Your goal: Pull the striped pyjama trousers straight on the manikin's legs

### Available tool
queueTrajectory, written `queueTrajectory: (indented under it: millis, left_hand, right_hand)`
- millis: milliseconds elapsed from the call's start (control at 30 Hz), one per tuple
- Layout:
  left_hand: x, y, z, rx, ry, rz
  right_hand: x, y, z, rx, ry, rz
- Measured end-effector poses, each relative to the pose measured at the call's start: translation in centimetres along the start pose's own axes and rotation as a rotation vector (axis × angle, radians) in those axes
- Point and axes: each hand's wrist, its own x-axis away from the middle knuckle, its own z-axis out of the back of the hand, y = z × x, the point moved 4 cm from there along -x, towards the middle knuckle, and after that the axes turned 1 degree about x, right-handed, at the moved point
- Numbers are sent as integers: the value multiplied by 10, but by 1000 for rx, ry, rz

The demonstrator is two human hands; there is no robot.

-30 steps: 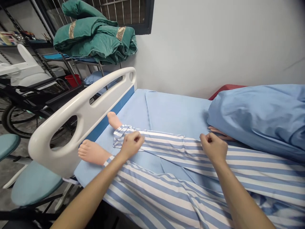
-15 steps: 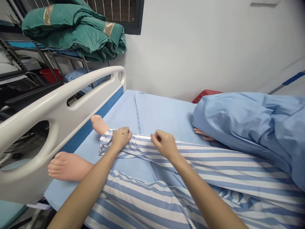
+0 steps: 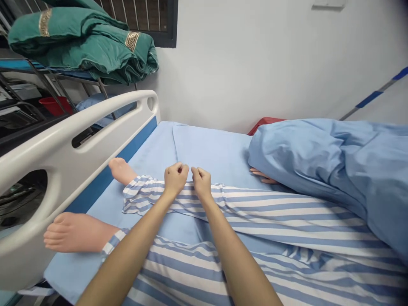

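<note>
Brought right hand (image 3: 202, 182) close beside left hand (image 3: 174, 179), farther apart before; curled both tight, with striped trouser leg (image 3: 261, 205) just under; cannot tell if pinching it; likely working one spot now.

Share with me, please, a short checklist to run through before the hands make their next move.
1. Hands apart: ok; a narrow gap separates the left hand from the right hand.
2. Both hands at the far trouser leg: ok; they are at its upper edge.
3. Cloth in the curled fingers: cannot tell; the grip is hidden.
4. Far trouser leg smooth: not ok; it is wrinkled near the cuff.
5. Far foot clear of the footboard: cannot tell; contact is unclear.
6. Lying figure's hand clear of the quilt: not ok; it is mostly covered.
</note>
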Motion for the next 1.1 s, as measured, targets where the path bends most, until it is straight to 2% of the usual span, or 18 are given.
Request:
queueTrajectory:
  millis: [100, 200, 267, 367, 433, 500, 633, 700, 733, 800, 867, 933, 1000, 1100]
  left_hand:
    - [7, -5, -21, -120, 82, 203]
    - [13, -18, -30, -250, 89, 256]
    - [14, -23, -29, -280, 71, 236]
    - [11, -19, -23, -259, 58, 258]
    - [9, -3, -23, -193, 63, 255]
    - [8, 24, -33, -93, 69, 190]
    - [21, 73, -75, 33, -16, 75]
    - [31, 82, -94, -25, -57, 66]
    - [35, 83, -100, -66, -65, 63]
    - [39, 81, -105, -119, -56, 71]
    - [38, 83, -106, -100, -39, 100]
    - [37, 94, -110, -8, -41, 89]
    - [41, 114, -122, 131, -84, 22]
    - [53, 137, -144, 212, -118, -5]
  right_hand:
    - [-1, -4, 0, 18, 26, 5]
    - [-1, -19, 9, 141, -62, 104]
    - [1, -28, 27, 261, -122, 196]
    - [6, -25, 67, 458, -79, 282]
    - [9, -11, 88, 510, -7, 256]
    - [9, 2, 99, 448, 63, 189]
    - [-1, 9, 109, 155, 137, 23]
    - [-7, 2, 120, 102, 81, -12]
    - [-8, -2, 129, 128, 43, 14]
    - [-7, -10, 152, 254, -4, 128]
    - [-3, -9, 175, 375, 20, 200]
    - [-2, 1, 193, 399, 95, 162]
    - [-5, 11, 203, 319, 147, 79]
    - [-14, 15, 214, 198, 129, 17]
